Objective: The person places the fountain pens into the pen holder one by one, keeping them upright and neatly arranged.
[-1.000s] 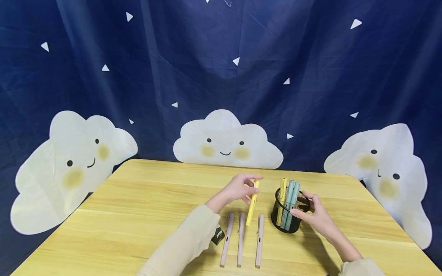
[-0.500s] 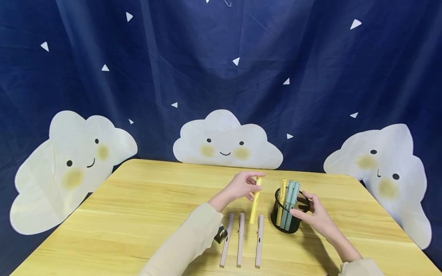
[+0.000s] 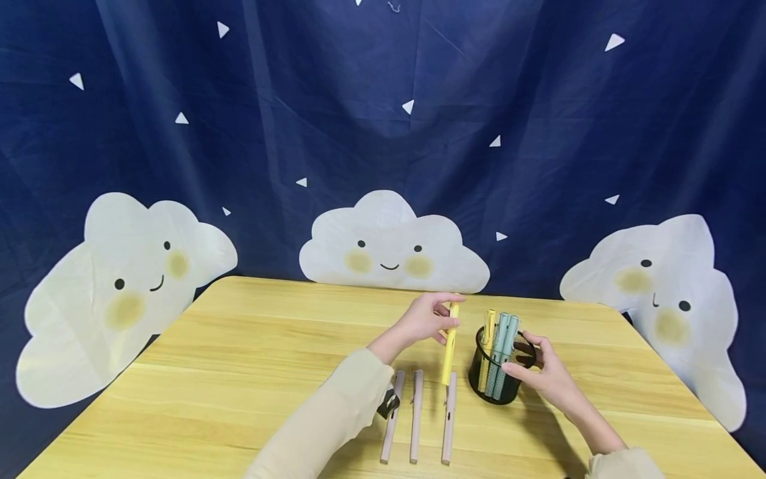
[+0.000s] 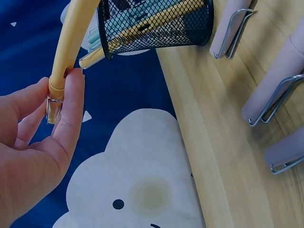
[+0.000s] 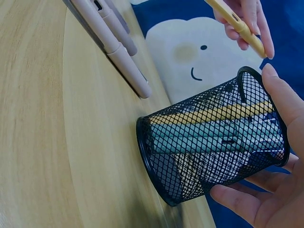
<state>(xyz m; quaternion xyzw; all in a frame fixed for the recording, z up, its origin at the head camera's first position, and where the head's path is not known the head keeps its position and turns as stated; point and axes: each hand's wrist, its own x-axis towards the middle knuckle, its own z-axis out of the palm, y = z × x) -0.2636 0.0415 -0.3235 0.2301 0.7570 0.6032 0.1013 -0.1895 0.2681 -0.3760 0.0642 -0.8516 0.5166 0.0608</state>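
My left hand [image 3: 425, 320] pinches a yellow pen [image 3: 449, 356] near its clip end, the pen hanging almost upright above the table. Left of the black mesh pen holder [image 3: 507, 391], its lower tip overlaps the top of a lilac pen [image 3: 449, 426] in the head view. My right hand [image 3: 553, 380] grips the holder around its right side, thumb and fingers at the rim. Inside the holder stand another yellow pen [image 3: 489, 326] and two teal pens [image 3: 509, 332], also visible through the mesh in the right wrist view.
Two more lilac pens [image 3: 416, 419] lie roughly parallel on the wooden table [image 3: 239, 372], left of the first one. A black device [image 3: 389, 403] sits at my left wrist. Behind the table hangs a blue curtain [image 3: 359, 146] with cloud faces.
My left hand has moved right and slightly up with the yellow pen, nearer the holder, and the pen has become more upright. The right hand and holder stay in place.
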